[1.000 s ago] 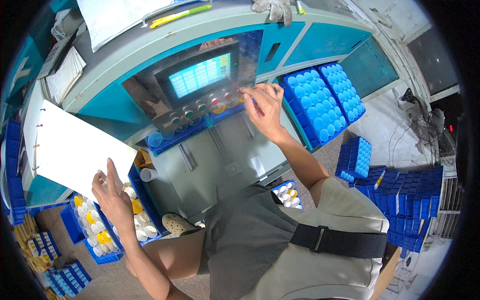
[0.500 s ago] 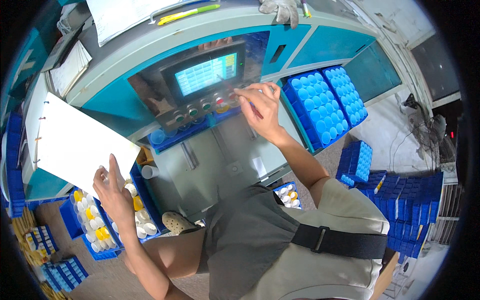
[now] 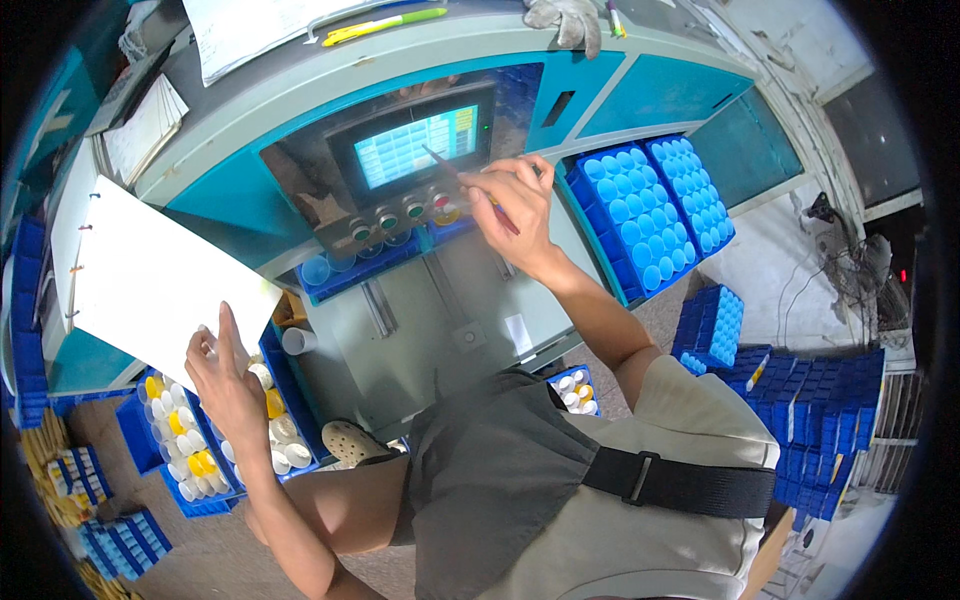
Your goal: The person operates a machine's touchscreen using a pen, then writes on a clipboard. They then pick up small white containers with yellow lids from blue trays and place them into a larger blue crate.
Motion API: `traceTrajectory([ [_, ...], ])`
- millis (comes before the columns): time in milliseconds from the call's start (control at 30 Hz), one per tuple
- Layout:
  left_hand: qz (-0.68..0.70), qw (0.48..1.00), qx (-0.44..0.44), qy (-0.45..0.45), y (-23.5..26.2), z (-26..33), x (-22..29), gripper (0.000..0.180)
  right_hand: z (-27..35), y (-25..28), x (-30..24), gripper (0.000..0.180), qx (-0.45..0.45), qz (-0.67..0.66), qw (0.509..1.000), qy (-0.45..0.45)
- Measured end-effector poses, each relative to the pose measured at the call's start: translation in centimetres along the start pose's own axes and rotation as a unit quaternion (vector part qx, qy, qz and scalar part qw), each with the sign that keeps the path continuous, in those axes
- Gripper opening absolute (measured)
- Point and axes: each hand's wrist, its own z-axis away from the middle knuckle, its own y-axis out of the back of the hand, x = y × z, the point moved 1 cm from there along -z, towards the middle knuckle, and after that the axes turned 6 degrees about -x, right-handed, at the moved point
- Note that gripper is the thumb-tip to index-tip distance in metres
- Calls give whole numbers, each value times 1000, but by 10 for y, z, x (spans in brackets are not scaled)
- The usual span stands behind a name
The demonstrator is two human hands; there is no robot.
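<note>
My right hand [image 3: 515,205] grips a slim dark-red pen [image 3: 507,219]. The pen's dark, thin end points at the lit touchscreen [image 3: 415,145] on the teal machine; whether it touches the glass I cannot tell. Just below the screen sits a row of round buttons [image 3: 414,209], close to that hand. My left hand [image 3: 222,375] rests at the lower right edge of a ring binder's white page [image 3: 165,270]. Its index finger is stretched out over the paper, while the other fingers are partly bent. The writing on the page is too washed out to see.
Blue crates of light-blue cups [image 3: 630,215] stand right of the machine's grey bench [image 3: 430,330]. Crates of white and yellow cups [image 3: 190,440] sit below the binder. More blue crates [image 3: 810,410] are stacked at the right. A grey glove [image 3: 565,22] and pens [image 3: 385,27] lie on top.
The pen's tip has shifted left across the screen, with my right hand moving slightly left. My left hand stays on the binder page.
</note>
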Motion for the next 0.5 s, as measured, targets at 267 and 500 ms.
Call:
traceTrajectory([
  [267, 1, 1000, -11, 9, 1, -1, 1, 104, 6, -5, -5, 17, -33, -16, 999, 2],
  [500, 2, 1000, -8, 5, 1, 0, 1, 105, 7, -7, -8, 19, -30, -4, 999, -12],
])
